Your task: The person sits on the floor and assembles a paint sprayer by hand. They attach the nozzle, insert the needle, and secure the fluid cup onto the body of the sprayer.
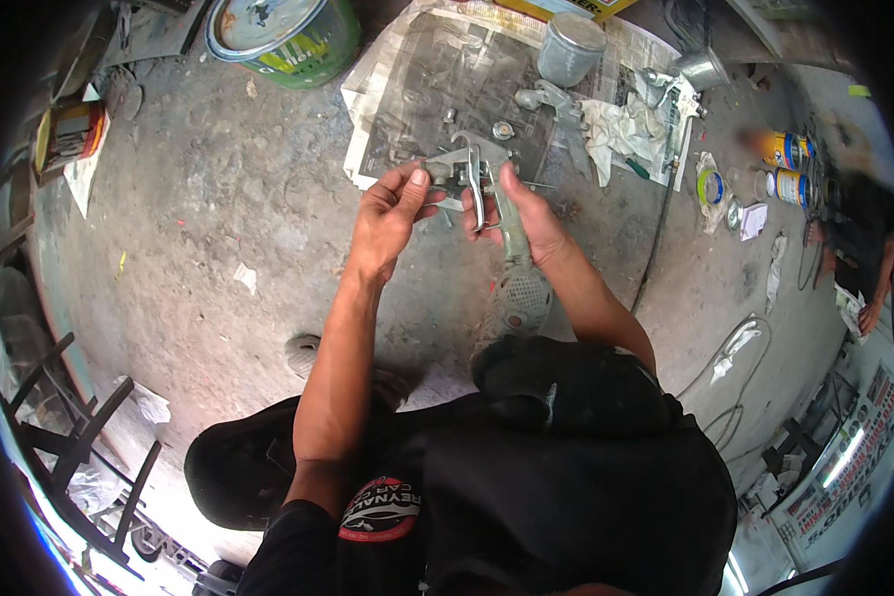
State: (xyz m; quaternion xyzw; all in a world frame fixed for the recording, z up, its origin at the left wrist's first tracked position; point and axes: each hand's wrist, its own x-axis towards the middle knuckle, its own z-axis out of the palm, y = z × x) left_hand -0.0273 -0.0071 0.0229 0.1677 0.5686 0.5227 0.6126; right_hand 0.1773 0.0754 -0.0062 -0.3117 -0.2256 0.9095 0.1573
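Note:
A metal spray gun (512,233) with a long silver trigger is held up in front of me, its handle pointing down toward my knees. My right hand (538,214) wraps round the handle, with the thumb up near the gun's back end. At the gun's front end, my left hand (392,211) is closed in a pinch; the fingertips partly hide what they grip there. Just beyond lies a newspaper sheet (407,79) with a small round metal part (503,130) on it. A second grey spray gun (564,124) rests beside a crumpled white cloth (626,131).
On the newspaper stands a grey metal cup (569,55), with another spray gun (661,87) and its cup to the right. A large green bucket (303,50) is at the far left. Paint cans (790,149) and another person (859,248) are at the right. A hose (740,397) loops over the floor.

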